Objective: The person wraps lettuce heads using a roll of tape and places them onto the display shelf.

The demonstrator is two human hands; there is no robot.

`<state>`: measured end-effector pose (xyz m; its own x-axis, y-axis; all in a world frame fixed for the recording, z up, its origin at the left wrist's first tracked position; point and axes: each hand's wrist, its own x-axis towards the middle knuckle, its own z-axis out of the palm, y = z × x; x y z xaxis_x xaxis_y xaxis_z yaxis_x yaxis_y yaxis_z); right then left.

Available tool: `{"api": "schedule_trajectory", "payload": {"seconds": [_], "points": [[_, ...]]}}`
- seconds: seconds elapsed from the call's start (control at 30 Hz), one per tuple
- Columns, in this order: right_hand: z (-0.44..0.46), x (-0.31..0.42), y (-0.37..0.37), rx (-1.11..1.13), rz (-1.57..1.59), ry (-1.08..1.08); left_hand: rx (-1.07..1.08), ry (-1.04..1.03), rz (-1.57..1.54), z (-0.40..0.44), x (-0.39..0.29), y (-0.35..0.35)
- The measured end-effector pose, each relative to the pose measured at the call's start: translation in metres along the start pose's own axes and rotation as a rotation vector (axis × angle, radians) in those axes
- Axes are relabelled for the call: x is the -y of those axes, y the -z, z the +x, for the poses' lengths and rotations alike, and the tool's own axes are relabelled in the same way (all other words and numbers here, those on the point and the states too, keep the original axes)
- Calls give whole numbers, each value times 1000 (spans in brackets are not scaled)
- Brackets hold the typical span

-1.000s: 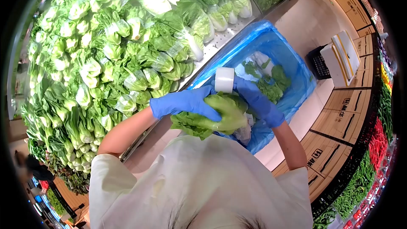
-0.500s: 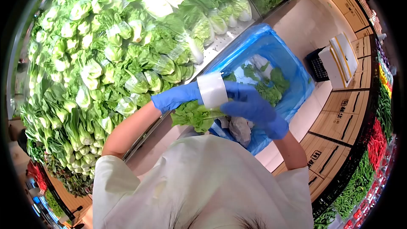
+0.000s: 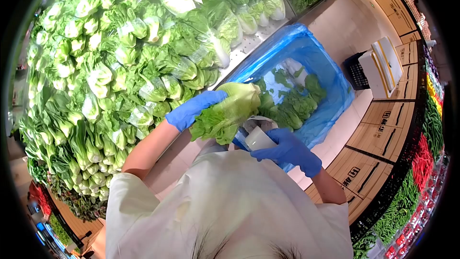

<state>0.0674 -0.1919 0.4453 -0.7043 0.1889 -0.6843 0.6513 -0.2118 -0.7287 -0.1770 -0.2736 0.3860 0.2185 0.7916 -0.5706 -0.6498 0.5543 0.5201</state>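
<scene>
Lettuce (image 3: 231,108), frilly-leaved, is held near a smooth white roll (image 3: 260,139).

Brightly lit perf. metal display (image 3: 250,44) flanks your L; pale flr (image 3: 352,24) runs far ahead of you, w/ printed brown ctns (image 3: 376,127) lining a black-edged stand (image 3: 405,165), R.

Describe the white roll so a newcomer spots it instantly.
Right of the heaped greens stands a big blue-lined bin. At its near end, the blue-gloved right hand holds the white roll. It is plain and white, unlike the leafy green lettuce in the left hand beside it.
</scene>
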Motion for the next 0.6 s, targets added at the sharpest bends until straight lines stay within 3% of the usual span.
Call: {"api": "schedule_trajectory", "payload": {"seconds": [0.13,0.2,0.23,0.3,0.33,0.4,0.43,0.5,0.6], "points": [[20,-39,8,8,107,-73,66,39,-127,-8,0,-3],[30,-48,15,-37,-178,159,174,14,72,-2,5,-6],[32,-44,17,-37,-177,159,174,15,72,0,9,-5],[35,-35,19,54,-575,-32,266,51,103,6,14,-3],[39,-49,22,53,-573,-33,268,53,103,8,15,-4],[52,-88,29,112,-86,214,325,79,480,12,16,-5],[51,-84,29,113,-86,214,313,83,478,4,12,-20],[52,-73,28,27,530,9,371,135,593,1,10,-35],[73,-86,37,169,646,199,452,209,765,-4,3,-58]]}}
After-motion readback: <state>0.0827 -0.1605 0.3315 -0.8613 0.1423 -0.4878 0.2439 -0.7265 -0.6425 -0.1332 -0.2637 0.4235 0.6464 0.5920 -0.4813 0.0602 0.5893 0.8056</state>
